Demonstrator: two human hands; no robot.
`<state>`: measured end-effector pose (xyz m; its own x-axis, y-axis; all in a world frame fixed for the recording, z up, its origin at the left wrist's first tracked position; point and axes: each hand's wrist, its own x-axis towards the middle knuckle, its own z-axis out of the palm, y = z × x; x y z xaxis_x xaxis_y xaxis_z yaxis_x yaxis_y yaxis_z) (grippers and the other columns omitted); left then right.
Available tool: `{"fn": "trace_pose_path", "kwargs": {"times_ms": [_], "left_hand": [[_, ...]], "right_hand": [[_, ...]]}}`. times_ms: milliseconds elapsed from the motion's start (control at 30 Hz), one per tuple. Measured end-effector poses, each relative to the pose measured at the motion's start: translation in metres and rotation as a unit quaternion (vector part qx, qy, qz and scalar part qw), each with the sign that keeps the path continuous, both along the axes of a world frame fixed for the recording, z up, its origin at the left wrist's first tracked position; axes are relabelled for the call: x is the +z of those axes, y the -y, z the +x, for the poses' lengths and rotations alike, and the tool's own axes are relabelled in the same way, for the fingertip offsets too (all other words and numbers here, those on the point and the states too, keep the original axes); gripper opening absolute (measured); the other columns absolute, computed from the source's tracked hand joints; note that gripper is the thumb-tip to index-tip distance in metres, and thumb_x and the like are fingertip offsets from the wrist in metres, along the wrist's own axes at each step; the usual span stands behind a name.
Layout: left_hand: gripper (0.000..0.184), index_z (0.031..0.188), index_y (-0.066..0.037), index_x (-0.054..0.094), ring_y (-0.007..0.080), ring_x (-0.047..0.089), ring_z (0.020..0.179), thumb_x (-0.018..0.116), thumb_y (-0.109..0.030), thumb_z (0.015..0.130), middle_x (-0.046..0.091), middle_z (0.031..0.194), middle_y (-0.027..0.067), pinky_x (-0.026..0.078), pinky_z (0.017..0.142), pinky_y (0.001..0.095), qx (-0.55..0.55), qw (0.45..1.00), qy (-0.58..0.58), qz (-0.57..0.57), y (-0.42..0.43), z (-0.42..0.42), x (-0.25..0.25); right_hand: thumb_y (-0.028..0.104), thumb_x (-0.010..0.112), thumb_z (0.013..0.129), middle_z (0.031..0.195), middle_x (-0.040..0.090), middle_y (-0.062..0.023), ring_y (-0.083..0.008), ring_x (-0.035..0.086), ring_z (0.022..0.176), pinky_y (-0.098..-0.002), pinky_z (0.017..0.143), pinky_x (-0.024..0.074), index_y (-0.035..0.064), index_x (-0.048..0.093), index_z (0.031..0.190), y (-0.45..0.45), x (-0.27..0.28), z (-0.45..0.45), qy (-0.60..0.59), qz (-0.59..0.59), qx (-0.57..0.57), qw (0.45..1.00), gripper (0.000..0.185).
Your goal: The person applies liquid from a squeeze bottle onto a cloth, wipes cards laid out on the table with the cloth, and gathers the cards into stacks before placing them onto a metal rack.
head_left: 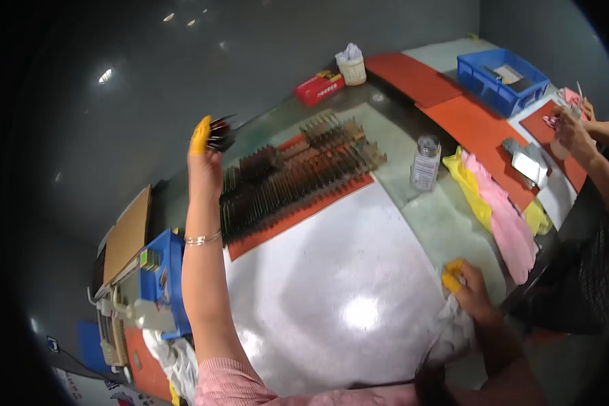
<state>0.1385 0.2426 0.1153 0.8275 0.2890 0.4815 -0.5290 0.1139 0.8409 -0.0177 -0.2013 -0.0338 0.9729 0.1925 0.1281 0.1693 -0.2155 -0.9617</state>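
Pink sleeve [230, 379] up close, and the left hand [203, 145] is raised, fingers clasping a dark bundle [221, 135] beside the finned rows [291, 183]! Right hand [472, 291] curls by a white cloth [452, 331]; whether it grips, I can't tell.

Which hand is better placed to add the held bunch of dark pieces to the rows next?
Probably the left hand: it holds the bunch of dark pieces, near the left end of the rows. The right hand is farther off, by the white cloth.
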Motion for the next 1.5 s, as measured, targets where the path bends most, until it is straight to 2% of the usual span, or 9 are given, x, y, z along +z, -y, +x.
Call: {"fn": "trace_pose_path", "kwargs": {"times_ms": [133,200,300,500,733,1133,1167,1400,1500], "left_hand": [[0.052,0.125,-0.004,0.043,0.0208,0.053,0.103,0.056,-0.032,0.083,0.056,0.111,0.0123,0.039,0.093,0.0326,-0.140,0.987,-0.075,-0.019,0.060,-0.140,-0.001],[0.065,0.127,-0.003,0.040,0.0222,0.053,0.102,0.062,-0.034,0.075,0.056,0.108,0.0132,0.037,0.094,0.0323,-0.050,0.954,-0.211,0.207,0.090,-0.178,-0.034],[0.070,0.120,0.004,0.044,0.0259,0.053,0.085,0.066,-0.033,0.065,0.057,0.089,0.0139,0.038,0.082,0.0329,-0.058,0.785,-0.135,0.603,0.147,-0.211,-0.062],[0.054,0.092,0.004,0.056,0.0269,0.052,0.080,0.071,-0.033,0.057,0.054,0.080,0.0148,0.036,0.076,0.0327,-0.136,0.573,-0.135,0.797,0.211,-0.206,-0.088],[0.041,0.083,0.003,0.056,0.0271,0.051,0.080,0.069,-0.027,0.059,0.052,0.081,0.0162,0.033,0.078,0.0330,-0.114,0.585,-0.136,0.792,0.165,-0.225,-0.088],[0.105,0.128,0.004,0.031,0.0285,0.034,0.121,0.082,-0.035,0.045,0.029,0.134,0.0187,0.012,0.105,0.0514,-0.045,0.598,-0.207,0.773,0.079,-0.287,-0.090],[0.075,0.099,0.010,0.047,0.0306,0.043,0.112,0.082,-0.032,0.048,0.028,0.132,0.0222,0.009,0.104,0.0558,-0.032,0.618,-0.183,0.764,0.074,-0.291,-0.091],[0.069,0.091,0.008,0.049,0.0318,0.035,0.121,0.081,-0.034,0.048,0.020,0.138,0.0240,0.010,0.104,0.0557,-0.001,0.604,-0.221,0.765,0.035,-0.323,-0.094],[0.092,0.115,0.007,0.038,0.0321,0.031,0.124,0.081,-0.038,0.048,0.018,0.139,0.0214,0.007,0.103,0.0574,0.001,0.551,-0.310,0.775,0.018,-0.338,-0.093]], "right_hand": [[0.011,0.059,0.079,0.068,0.058,-0.0060,-0.0093,0.053,0.062,-0.0244,0.059,0.0426,-0.0018,0.054,0.081,-0.002,0.002,-0.004,-0.005,-0.017,-0.005,1.000,0.014],[0.014,0.057,0.081,0.070,0.057,-0.0051,-0.0080,0.050,0.066,-0.0237,0.061,0.0414,-0.0017,0.053,0.082,-0.001,-0.002,-0.003,0.004,-0.010,0.003,1.000,0.016],[0.011,0.056,0.082,0.073,0.055,-0.0028,-0.0077,0.049,0.070,-0.0225,0.063,0.0403,-0.0023,0.053,0.083,-0.003,-0.006,-0.002,0.034,0.021,0.003,0.999,0.013],[0.012,0.056,0.083,0.072,0.054,0.0006,-0.0049,0.046,0.066,-0.0190,0.059,0.0365,-0.0001,0.056,0.083,0.003,-0.018,0.003,-0.012,0.103,-0.009,0.995,0.012],[0.014,0.056,0.083,0.073,0.054,0.0014,-0.0047,0.046,0.067,-0.0182,0.060,0.0357,0.0002,0.058,0.084,0.003,-0.014,0.004,-0.016,0.086,-0.017,0.996,0.014],[0.014,0.054,0.084,0.077,0.053,0.0018,-0.0044,0.045,0.069,-0.0178,0.061,0.0348,0.0002,0.058,0.090,0.005,-0.011,0.004,-0.045,0.056,-0.019,0.997,0.016],[0.015,0.054,0.084,0.077,0.052,0.0023,-0.0046,0.045,0.070,-0.0177,0.062,0.0341,0.0005,0.058,0.091,0.003,-0.015,0.004,-0.029,0.082,-0.028,0.996,0.016],[0.015,0.052,0.086,0.079,0.050,0.0034,-0.0045,0.043,0.072,-0.0169,0.063,0.0329,0.0004,0.057,0.093,0.005,-0.015,0.004,-0.006,0.028,-0.041,0.999,0.017],[0.016,0.051,0.086,0.080,0.050,0.0040,-0.0042,0.043,0.072,-0.0170,0.063,0.0323,0.0004,0.056,0.095,0.005,-0.019,0.005,0.022,0.038,-0.049,0.998,0.018]]}}
